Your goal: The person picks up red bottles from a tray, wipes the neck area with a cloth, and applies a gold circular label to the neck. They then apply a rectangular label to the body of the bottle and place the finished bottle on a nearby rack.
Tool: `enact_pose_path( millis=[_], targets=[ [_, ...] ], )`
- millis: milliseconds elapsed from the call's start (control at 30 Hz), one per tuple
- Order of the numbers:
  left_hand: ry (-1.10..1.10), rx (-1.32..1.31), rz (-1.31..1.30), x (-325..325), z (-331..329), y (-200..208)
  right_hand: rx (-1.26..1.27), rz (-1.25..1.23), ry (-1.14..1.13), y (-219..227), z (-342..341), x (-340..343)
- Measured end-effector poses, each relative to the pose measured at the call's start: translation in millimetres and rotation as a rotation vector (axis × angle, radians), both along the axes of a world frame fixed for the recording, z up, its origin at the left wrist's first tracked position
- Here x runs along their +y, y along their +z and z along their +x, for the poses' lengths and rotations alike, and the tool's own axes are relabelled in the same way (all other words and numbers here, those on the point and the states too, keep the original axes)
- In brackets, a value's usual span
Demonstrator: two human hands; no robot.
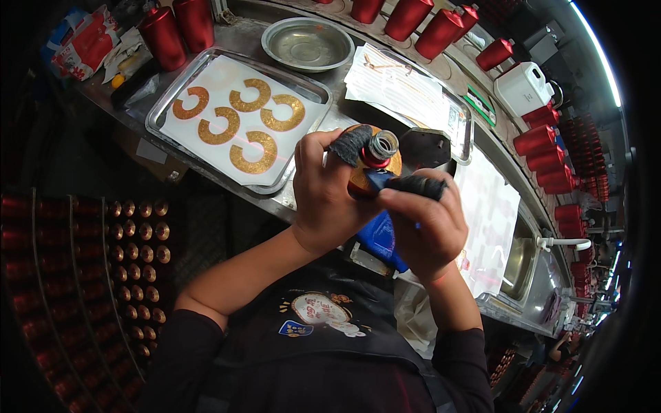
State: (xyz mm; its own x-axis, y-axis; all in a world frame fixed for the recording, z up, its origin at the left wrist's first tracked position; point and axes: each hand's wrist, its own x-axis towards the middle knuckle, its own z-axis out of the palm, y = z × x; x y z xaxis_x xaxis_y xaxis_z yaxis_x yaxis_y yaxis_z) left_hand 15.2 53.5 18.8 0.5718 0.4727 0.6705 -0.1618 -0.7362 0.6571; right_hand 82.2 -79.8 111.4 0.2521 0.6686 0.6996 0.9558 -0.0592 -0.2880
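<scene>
My left hand [323,196] is wrapped round a red bottle whose open, clear-rimmed neck [383,146] points up. A gold band [365,182] covers the bottle's shoulder around the neck. My right hand [432,224] pinches a small blue flat piece [377,179] against that gold shoulder; its exact kind is hard to make out. Black wrapping covers a digit on each hand. To the left, a metal tray [274,188] lined with white paper holds several gold C-shaped pieces [255,167]. Most of the bottle's body is hidden by my hands.
Beyond the tray stands a metal basin [308,45], with printed papers [396,84] to its right. Red bottles [438,34] line the far ledge near a white jug [518,93]. A blue cloth [383,242] lies below my hands. A sink [521,267] is at right; bottle racks [55,275] stand lower left.
</scene>
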Motion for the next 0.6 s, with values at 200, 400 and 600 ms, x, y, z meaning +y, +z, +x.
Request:
enact_pose_path(
  millis=[200,400,600],
  targets=[
    [-0.216,-0.008,-0.107,18.3,-2.0,7.3,0.085,0.069,0.001,3.9,2.3,-9.8],
    [-0.723,0.247,-0.326,60.7,3.7,24.7,0.052,0.048,0.011,-8.0,10.3,-5.6],
    [-0.252,-0.007,0.04,17.8,-4.0,24.9,0.094,0.054,0.025,-9.4,3.1,-8.4]
  ],
)
